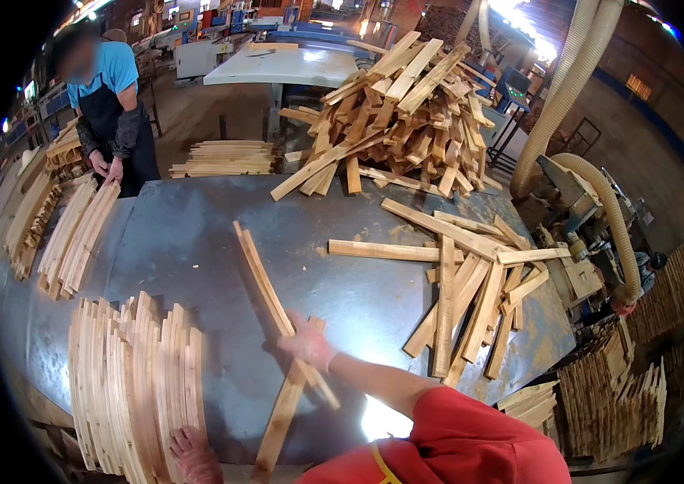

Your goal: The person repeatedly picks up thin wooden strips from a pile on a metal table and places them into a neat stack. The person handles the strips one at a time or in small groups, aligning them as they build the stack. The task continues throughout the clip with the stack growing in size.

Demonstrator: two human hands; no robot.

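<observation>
My right hand point(307, 343) is closed round a thin pair of wooden slats point(261, 274), slanting over the metal tabletop point(213, 226). Beneath that hand, a wider wooden board point(284, 415) crosses them toward the table's near edge. At the lower left, a row of wooden slats point(128, 379) stands packed side by side. My left hand point(194, 456) lies against the near right end of this row, its fingers extended. The lower part of the left hand is cut off by the dark rim.
A tall heap of boards point(414, 113) rises at the far side. Loose boards point(471, 282) lie crisscrossed on the right. A person in a blue shirt point(116, 68) handles slats point(80, 234) at the far left. Ribbed hoses point(568, 89) and machinery stand right.
</observation>
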